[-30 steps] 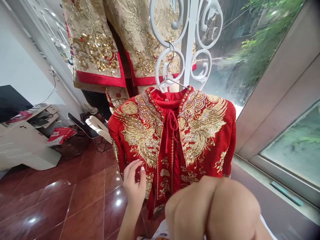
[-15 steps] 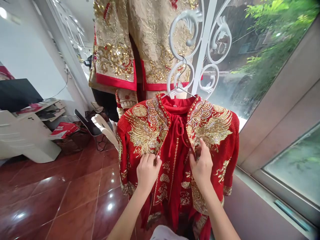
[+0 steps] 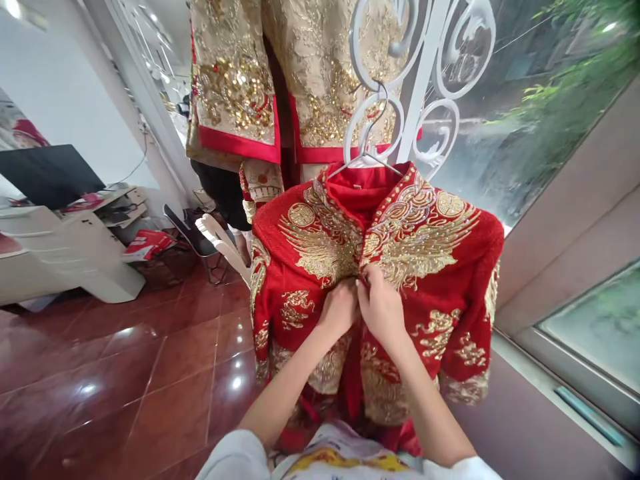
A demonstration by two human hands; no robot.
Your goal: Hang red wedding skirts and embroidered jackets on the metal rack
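A red jacket (image 3: 470,260) with gold phoenix-like embroidery hangs in front of me on a wire hanger (image 3: 373,133). Its two front edges meet at mid-chest. My left hand (image 3: 341,308) is closed on the left front edge, its fingertips partly hidden against the cloth. Right beside it, my right hand (image 3: 381,301) pinches the other front edge. Both hands are nearly touching. A red inner garment shows inside the collar and in the gap below my hands.
The hanger hooks onto a white scrolled metal rack (image 3: 425,80). Behind hangs a cream and gold garment (image 3: 235,87) with red trim. A window (image 3: 575,100) stands at right. At left are a white desk (image 3: 65,253), a monitor (image 3: 50,175) and a dark chair (image 3: 185,233) on red tiles.
My hands have come together and drawn the jacket's front edges closed at the chest. The red tie and beaded inner front are now covered.
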